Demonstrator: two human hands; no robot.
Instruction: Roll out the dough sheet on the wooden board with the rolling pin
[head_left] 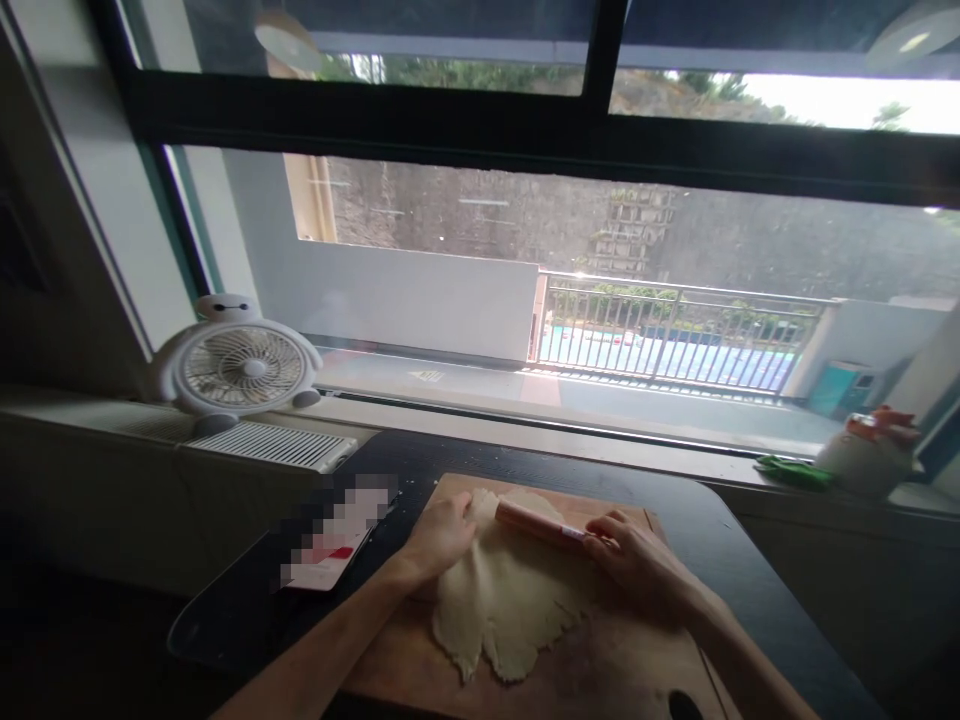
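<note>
A flat, thin sheet of pale dough [517, 600] with a ragged near edge lies on a wooden board [600, 670]. At its upper left edge, my left hand [444, 535] has its fingers closed on the dough, and a crease runs down from there. My right hand [637, 555] is wrapped around one end of a wooden rolling pin [525, 522]. The pin lies slantwise over the far part of the sheet, its free end pointing left toward my left hand. The fingertips of my left hand are partly hidden.
The board rests on a dark table [697, 510] with rounded corners. Left of it lies a phone-like flat object [330, 560], partly blurred out. A white fan [251, 365] stands by the window; a white pot-like object [870, 455] and a green cloth-like item [795, 472] sit on the right sill.
</note>
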